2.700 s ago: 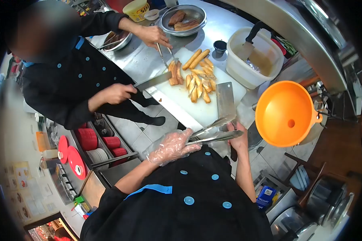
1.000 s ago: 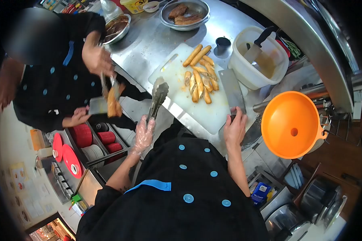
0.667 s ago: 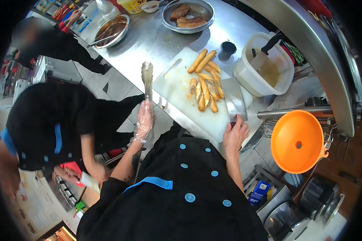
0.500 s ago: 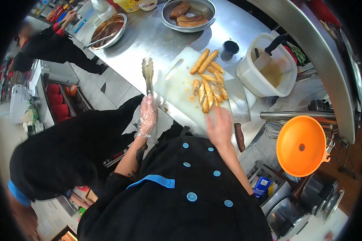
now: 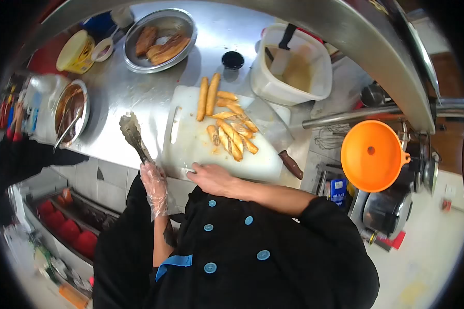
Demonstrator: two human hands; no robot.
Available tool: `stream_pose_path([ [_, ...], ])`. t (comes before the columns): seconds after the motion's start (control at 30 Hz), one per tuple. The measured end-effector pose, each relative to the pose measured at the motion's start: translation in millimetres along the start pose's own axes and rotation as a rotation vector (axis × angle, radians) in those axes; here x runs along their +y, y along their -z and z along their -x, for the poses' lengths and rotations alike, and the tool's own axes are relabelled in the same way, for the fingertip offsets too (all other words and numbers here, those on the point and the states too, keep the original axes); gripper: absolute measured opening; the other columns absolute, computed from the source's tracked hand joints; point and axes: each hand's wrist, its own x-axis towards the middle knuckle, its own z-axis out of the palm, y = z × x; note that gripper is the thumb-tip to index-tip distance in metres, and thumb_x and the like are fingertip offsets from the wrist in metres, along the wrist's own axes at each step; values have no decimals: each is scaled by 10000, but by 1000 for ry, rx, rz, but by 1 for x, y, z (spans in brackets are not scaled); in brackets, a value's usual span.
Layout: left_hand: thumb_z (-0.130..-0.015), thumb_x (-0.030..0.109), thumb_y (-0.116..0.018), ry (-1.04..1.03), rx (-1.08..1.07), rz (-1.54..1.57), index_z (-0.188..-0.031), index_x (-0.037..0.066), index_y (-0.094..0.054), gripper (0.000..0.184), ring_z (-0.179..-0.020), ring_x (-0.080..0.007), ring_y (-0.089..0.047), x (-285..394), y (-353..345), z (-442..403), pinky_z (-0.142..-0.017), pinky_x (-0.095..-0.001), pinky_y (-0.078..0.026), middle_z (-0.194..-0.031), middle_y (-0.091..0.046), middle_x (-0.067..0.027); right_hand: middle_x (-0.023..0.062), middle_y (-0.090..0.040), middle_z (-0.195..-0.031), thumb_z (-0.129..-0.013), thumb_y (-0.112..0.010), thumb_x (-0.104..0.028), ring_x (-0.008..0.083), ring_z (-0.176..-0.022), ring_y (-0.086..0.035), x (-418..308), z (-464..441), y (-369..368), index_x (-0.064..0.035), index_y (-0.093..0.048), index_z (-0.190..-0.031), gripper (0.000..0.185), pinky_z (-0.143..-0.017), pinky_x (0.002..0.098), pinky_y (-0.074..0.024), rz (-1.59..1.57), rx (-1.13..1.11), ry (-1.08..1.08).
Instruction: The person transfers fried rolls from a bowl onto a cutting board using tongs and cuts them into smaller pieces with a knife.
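My left hand (image 5: 155, 186), in a clear plastic glove, is closed round the handle end of metal tongs (image 5: 133, 135), whose tips point up over the steel table. My bare right hand (image 5: 211, 178) rests at the front edge of the white cutting board (image 5: 185, 139), its fingers pointing left; whether it grips the board is hard to tell. On the board lie two whole fried rolls (image 5: 202, 99) and several cut pieces (image 5: 227, 131). A cleaver (image 5: 269, 121) with a brown handle lies across the board's right side.
A bowl of meat (image 5: 160, 41) stands behind the board, a sauce bowl (image 5: 69, 110) to the left. A white tub (image 5: 291, 64) and black cup (image 5: 232, 61) stand behind right. An orange funnel (image 5: 371, 157) is at right. Another person's dark sleeve (image 5: 23, 159) shows far left.
My right hand has let go of the cleaver and moved left to the board's front edge. My left hand still holds the tongs. The co-worker has left the board's side, and the view has turned.
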Motion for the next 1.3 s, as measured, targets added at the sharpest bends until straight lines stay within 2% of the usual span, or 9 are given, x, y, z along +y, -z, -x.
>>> stream_pose_path([
  [0.07, -1090, 334, -570, 167, -29, 226, -1266, -56, -550, 428, -737, -223, -564, 48, -14, -3, -643, -398, -489, -933, -602, -128, 178, -659, -1066, -876, -638, -101, 362, -887, -719, 23, 19, 17, -44, -675, -1050, 187, -771, 482, -595, -42, 230, -83],
  [0.2, -1068, 334, -604, -166, -231, -242, -1193, -61, -604, 414, -678, -266, -573, 85, -23, -32, -639, -432, -480, -820, -622, -175, 161, -722, -907, -884, -671, -107, 355, -828, -711, 143, 70, 50, -74, -680, -1013, 134, -743, 459, -569, -312, 735, -740],
  [0.3, -1035, 399, -651, -225, -456, -455, -1140, -43, -638, 454, -612, -273, -603, 144, -35, -46, -624, -418, -486, -661, -603, -145, 165, -724, -905, -925, -681, -117, 337, -809, -712, 188, 92, 82, -42, -683, -986, 97, -747, 437, -568, -146, 937, -798],
  [0.57, -939, 596, -698, -357, -599, -1051, -919, -24, -714, 620, -803, -490, -690, 241, -46, -68, -740, -527, -539, -777, -688, -286, 166, -717, -958, -936, -729, -219, 327, -823, -700, 147, 127, 94, -5, -693, -1044, 242, -784, 411, -557, -186, 782, -883],
  [0.73, -954, 771, -527, -303, -685, -1292, -1009, 5, -732, 794, -918, -442, -729, 255, -53, -88, -818, -539, -565, -929, -743, -265, 174, -692, -1130, -866, -780, -204, 387, -1065, -638, 94, 186, 79, -80, -617, -1302, 482, -977, 480, -484, -30, 341, -825],
  [0.97, -956, 767, -527, -612, -780, -1353, -973, -23, -716, 812, -924, -456, -725, 254, -54, -111, -822, -548, -554, -903, -730, -281, 179, -675, -1145, -806, -821, -159, 394, -1144, -597, 97, 191, 44, -91, -526, -1391, 659, -1069, 509, -398, 70, 479, -856],
  [1.03, -985, 704, -548, -391, -677, -1305, -1001, -47, -709, 769, -915, -469, -715, 259, -42, -88, -836, -531, -550, -878, -722, -283, 189, -677, -1126, -807, -801, -116, 392, -1112, -615, 105, 199, 45, -61, -544, -1331, 586, -1023, 502, -444, -137, 467, -919],
  [1.17, -973, 502, -711, -525, -579, -625, -1115, -18, -722, 539, -847, -423, -712, 246, -74, -44, -769, -482, -541, -814, -702, -253, 199, -680, -1121, -815, -773, -88, 395, -1084, -635, 105, 212, 35, -47, -553, -1287, 522, -981, 496, -487, -217, 535, -896],
  [1.3, -940, 587, -698, -734, -566, -949, -1075, 16, -753, 590, -737, -353, -701, 306, -170, -5, -717, -452, -548, -803, -712, -212, 217, -676, -1128, -823, -762, -89, 403, -1076, -647, 104, 214, 34, -33, -546, -1279, 508, -963, 478, -514, -235, 539, -821],
])
